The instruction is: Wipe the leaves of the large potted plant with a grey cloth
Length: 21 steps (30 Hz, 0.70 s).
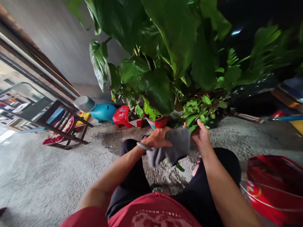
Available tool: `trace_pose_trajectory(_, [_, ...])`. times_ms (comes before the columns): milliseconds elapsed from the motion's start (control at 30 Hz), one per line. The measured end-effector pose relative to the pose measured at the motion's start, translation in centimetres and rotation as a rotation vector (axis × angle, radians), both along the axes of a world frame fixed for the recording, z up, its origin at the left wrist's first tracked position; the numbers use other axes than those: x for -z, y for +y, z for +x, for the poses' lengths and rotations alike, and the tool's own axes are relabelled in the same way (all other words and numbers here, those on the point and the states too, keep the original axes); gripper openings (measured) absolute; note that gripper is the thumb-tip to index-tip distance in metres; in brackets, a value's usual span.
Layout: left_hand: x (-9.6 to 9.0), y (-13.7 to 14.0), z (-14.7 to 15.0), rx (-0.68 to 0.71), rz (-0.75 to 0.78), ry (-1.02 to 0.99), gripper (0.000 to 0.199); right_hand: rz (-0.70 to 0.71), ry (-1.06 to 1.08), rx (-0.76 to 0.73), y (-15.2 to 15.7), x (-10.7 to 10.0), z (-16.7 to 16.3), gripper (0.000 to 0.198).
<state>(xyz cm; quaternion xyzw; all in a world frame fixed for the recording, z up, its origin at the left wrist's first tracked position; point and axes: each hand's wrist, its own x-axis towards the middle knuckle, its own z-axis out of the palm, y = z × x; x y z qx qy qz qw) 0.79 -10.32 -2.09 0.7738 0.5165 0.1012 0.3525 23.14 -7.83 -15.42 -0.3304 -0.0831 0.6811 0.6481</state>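
Observation:
My left hand (158, 138) is closed on a grey cloth (178, 144) that hangs in folds between my knees. To its right, my right hand (201, 135) is closed, with thumb and fingers at a green leaf (193, 128) at the near edge of a low leafy plant (199, 112). The cloth's right end lies close by the fingers of that hand; whether they touch, I cannot tell. Large glossy leaves (157, 89) of a tall plant hang above both hands. Behind my left hand stands a red and green pot (157, 122).
A red stool-like item (122, 117), a blue animal-shaped object (103, 112) and a metal pot (84, 103) line the wall. Wooden chairs (66, 128) stand left. At right lies a shiny red bag-like item (281, 187). A fallen leaf (180, 166) lies on the rough concrete floor (68, 181).

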Motion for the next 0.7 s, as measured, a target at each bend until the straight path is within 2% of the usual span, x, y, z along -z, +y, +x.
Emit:
trace_pose_trajectory(67, [-0.3,-1.3,-1.5,0.133,-0.106,0.121,0.053,-0.008,-0.013,-0.051,0.0,0.0,0.0,0.025])
trace_pose_trajectory(133, [-2.3,-1.8,-2.4,0.099,-0.110,0.025,0.053,-0.012,-0.013,-0.034,0.1,0.0,0.0,0.023])
trace_pose_trajectory(200, [-5.0,-1.1,-1.5,-0.008,0.018,-0.155,0.056,0.009,0.001,0.023,0.2,-0.2,0.0,0.022])
trace_pose_trajectory(267, [-6.9,0.8,1.4,-0.083,0.218,-0.250,0.057,0.020,0.011,0.040,0.3,-0.4,0.0,0.024])
trace_pose_trajectory(300, [-7.3,2.0,3.3,-0.106,0.304,-0.264,0.058,0.016,0.015,0.033,0.2,-0.5,-0.1,0.026])
trace_pose_trajectory(367, [-6.5,4.5,7.2,-0.115,0.401,-0.229,0.058,-0.005,0.023,0.024,0.1,-0.6,-0.1,0.029])
trace_pose_trajectory(400, [-5.6,5.5,8.6,-0.114,0.389,-0.161,0.056,-0.008,0.026,0.029,0.0,-0.6,-0.1,0.030])
trace_pose_trajectory(467, [-3.2,6.7,9.8,-0.054,0.256,-0.029,0.050,0.021,0.022,0.035,0.0,-0.3,-0.1,0.031])
trace_pose_trajectory(567, [-0.7,6.1,6.9,0.059,0.060,0.043,0.046,0.061,0.002,-0.016,0.1,0.5,0.1,0.034])
trace_pose_trajectory(633, [-0.9,4.8,3.7,0.122,-0.071,0.117,0.040,0.015,0.002,-0.055,0.2,1.0,0.4,0.036])
trace_pose_trajectory(700, [-2.4,3.7,1.4,0.113,-0.129,0.077,0.040,-0.043,0.018,-0.067,0.4,1.4,0.8,0.035])
